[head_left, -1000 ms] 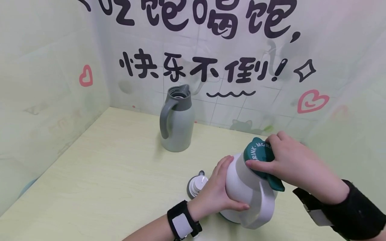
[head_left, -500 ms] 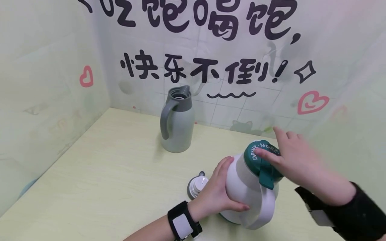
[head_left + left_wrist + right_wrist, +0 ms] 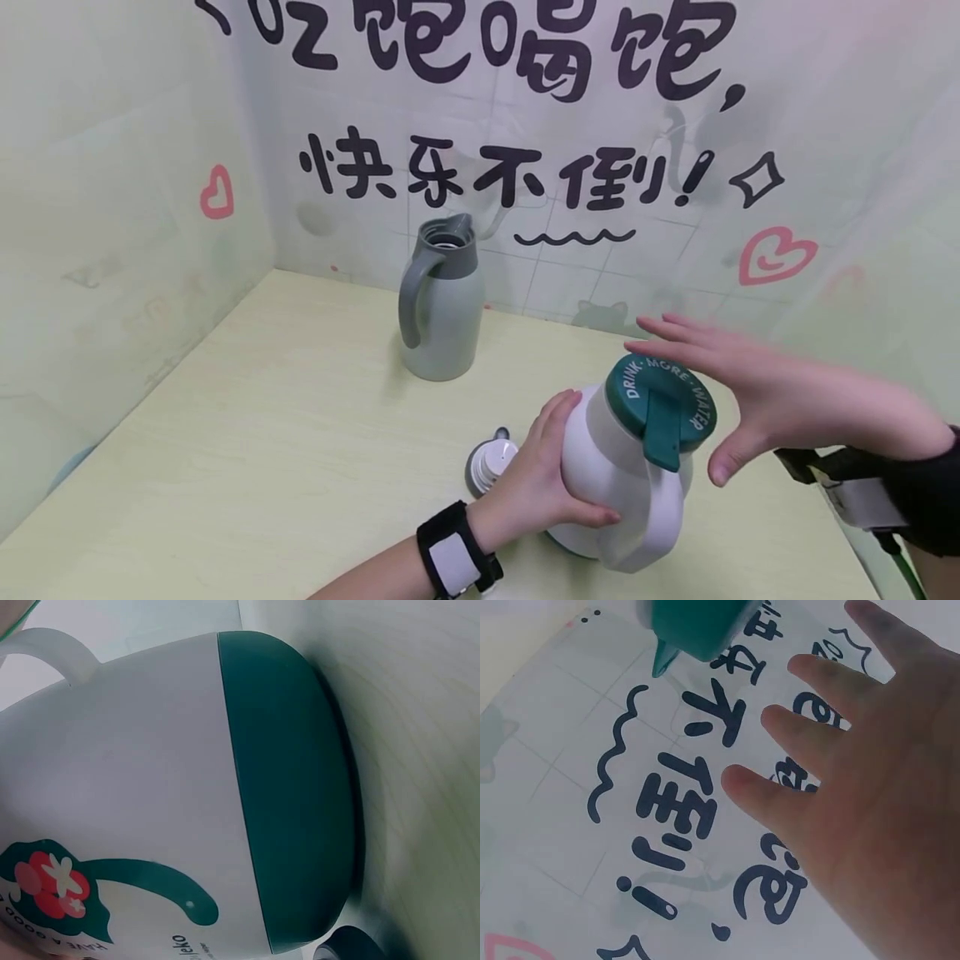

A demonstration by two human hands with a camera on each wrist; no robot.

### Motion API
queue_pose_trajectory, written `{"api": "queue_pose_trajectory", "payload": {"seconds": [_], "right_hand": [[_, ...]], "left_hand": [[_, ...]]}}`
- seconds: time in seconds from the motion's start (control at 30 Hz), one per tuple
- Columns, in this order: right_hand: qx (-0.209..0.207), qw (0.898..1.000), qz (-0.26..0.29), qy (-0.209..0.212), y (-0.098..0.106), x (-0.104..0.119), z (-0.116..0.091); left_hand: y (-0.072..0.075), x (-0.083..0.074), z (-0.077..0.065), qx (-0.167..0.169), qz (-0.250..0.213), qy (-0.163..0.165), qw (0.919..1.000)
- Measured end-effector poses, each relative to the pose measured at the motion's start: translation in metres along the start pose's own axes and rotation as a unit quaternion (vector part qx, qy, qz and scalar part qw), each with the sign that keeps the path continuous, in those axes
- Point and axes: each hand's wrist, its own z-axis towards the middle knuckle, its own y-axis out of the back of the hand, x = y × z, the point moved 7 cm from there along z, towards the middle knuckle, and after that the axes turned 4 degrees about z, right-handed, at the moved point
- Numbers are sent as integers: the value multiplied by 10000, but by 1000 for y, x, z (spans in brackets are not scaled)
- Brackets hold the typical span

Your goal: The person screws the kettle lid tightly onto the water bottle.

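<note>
A white vacuum jug [image 3: 585,454] stands on the table, its green base [image 3: 296,787] and printed flower [image 3: 52,881] showing in the left wrist view. My left hand [image 3: 536,483] grips the body, fingers on the far side and thumb near the handle [image 3: 656,525]. On top sits a green lid [image 3: 626,400] lettered "DRINK MORE WATER", its tab lying toward the handle. Spread around the lid is my right hand [image 3: 780,392], holding nothing: fingers reach over its far edge, and the thumb points down at its right. In the right wrist view the fingers are straight and apart.
A grey-green vacuum jug [image 3: 446,325] with an uncovered mouth stands toward the back wall. Beside my left wrist, a grey-and-white stopper [image 3: 491,465] lies on the pale wooden table [image 3: 300,433]. Printed curtains [image 3: 585,267] close off the back and sides.
The green lid has turned so its tab swung left to line up with the handle. My right hand let go of the lid and spread its fingers. My left hand stayed put.
</note>
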Motion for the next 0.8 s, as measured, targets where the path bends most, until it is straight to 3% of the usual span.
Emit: {"api": "queue_pose_trajectory", "payload": {"seconds": [0.13, 0.33, 0.67, 0.8], "right_hand": [[206, 9993, -280, 142, -10, 3, 7], [174, 9988, -419, 167, -19, 7, 12], [-246, 9977, -628, -15, -22, 7, 18], [-431, 9961, -695, -332, -22, 7, 19]], "left_hand": [[0, -1, -1, -25, 78, -60, 9999], [1, -1, -3, -63, 229, -86, 9997], [1, -1, -2, 1, 108, -30, 9999], [0, 0, -2, 32, 66, -25, 10000]]}}
